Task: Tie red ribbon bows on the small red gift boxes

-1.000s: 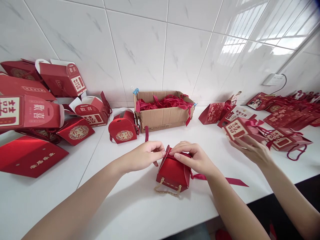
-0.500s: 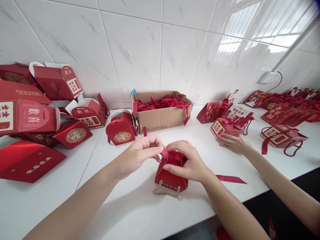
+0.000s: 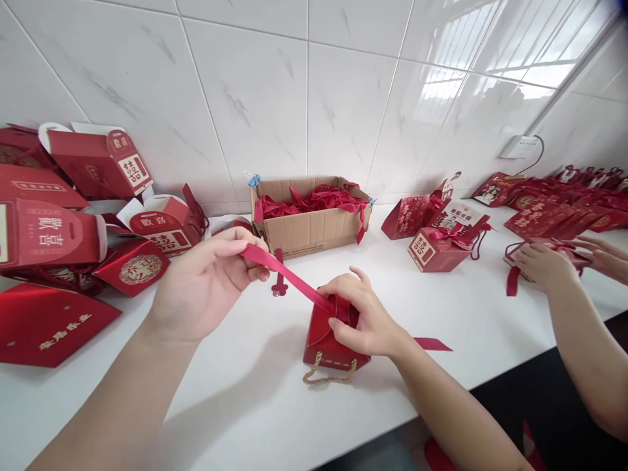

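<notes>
My left hand (image 3: pixel 210 281) pinches one end of a red ribbon (image 3: pixel 299 281), stretched taut down to the top of a small red gift box (image 3: pixel 318 337). The box stands on the white table, its rope handle (image 3: pixel 330 379) drooping at the front. Around the box top curls my right hand (image 3: pixel 358 314), thumb on the near side and fingers on the far side, gripping it. To the right of the box another length of ribbon (image 3: pixel 434 343) lies on the table; whether it joins the held one is hidden. A small dark red tag (image 3: pixel 279 284) lies behind the taut ribbon.
A cardboard carton (image 3: pixel 318 235) full of red ribbons stands against the tiled wall. Red gift boxes (image 3: pixel 53 239) pile up at the left; another tied box (image 3: pixel 436 248) stands at the right. Farther right, a co-worker's hands (image 3: pixel 544 265) handle another box (image 3: pixel 572 252).
My left hand has pulled the ribbon out to the left, away from the box. My right hand stays on the box, whose top is more closed. The co-worker's hand has moved to the box farther right.
</notes>
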Demonstrator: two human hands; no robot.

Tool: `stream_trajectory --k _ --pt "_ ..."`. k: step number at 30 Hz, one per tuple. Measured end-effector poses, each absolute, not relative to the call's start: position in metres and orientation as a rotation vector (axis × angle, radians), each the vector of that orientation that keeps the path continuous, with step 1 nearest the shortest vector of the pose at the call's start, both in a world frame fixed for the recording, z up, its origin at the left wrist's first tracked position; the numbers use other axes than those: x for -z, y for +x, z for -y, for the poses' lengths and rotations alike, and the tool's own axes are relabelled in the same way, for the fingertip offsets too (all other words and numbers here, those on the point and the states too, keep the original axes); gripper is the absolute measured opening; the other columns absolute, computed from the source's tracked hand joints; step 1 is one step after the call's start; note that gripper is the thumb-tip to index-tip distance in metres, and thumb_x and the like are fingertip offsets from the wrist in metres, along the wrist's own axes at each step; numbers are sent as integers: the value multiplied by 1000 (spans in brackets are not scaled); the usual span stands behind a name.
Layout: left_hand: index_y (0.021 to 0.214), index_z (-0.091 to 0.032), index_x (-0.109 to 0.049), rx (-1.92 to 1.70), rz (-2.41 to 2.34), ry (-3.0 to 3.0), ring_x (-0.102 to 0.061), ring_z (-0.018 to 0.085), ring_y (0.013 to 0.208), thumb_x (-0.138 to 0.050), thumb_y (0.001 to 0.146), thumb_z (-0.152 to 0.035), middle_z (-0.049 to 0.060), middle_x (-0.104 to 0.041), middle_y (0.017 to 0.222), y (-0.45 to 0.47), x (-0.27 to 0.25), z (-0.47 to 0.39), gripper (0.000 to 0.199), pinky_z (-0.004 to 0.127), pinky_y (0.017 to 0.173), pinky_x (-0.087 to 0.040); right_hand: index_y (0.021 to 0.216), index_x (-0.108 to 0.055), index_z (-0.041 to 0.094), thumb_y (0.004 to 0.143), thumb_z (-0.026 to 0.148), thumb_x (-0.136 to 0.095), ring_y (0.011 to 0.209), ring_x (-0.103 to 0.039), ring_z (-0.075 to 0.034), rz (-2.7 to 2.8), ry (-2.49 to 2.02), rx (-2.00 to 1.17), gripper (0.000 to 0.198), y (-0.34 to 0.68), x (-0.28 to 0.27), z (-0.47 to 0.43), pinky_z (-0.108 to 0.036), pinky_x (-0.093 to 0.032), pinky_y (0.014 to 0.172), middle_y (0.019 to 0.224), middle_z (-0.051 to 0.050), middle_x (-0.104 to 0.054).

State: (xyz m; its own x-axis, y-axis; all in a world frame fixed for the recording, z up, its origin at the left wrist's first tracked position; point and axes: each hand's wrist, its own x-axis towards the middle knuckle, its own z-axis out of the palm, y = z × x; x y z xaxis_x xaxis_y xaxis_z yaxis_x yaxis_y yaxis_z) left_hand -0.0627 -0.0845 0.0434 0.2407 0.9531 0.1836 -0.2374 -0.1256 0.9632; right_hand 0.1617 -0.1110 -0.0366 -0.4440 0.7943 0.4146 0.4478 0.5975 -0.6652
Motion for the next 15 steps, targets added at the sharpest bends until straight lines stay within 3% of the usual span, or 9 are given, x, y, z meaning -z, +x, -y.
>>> stream_trajectory --k 8,12,15 --pt "55 -13 -53 -1661 -832 1090 -50 12 62 -46 66 -12 1 -43 62 -80 -58 80 13 24 50 -45 106 -55 25 66 13 -53 96 -57 -19 2166 -952 -619 42 165 36 111 -48 -3 112 95 1 -63" --pt "58 -15 -52 -1915 -819 1081 -51 14 64 -45 63 -13 1 -48 63 -94 -59 74 9 26 54 -45 111 -53 25 66 12 -54 99 -58 -20 2167 -919 -621 47 164 40 110 -49 -4 112 97 1 -64" --pt "62 -17 -50 -1900 -1113 1245 -51 15 64 -52 60 -16 0 -50 64 -100 -57 70 3 26 55 -41 114 -53 25 67 11 -57 101 -58 -21 2176 -886 -624 49 163 39 107 -52 -3 112 101 0 -65"
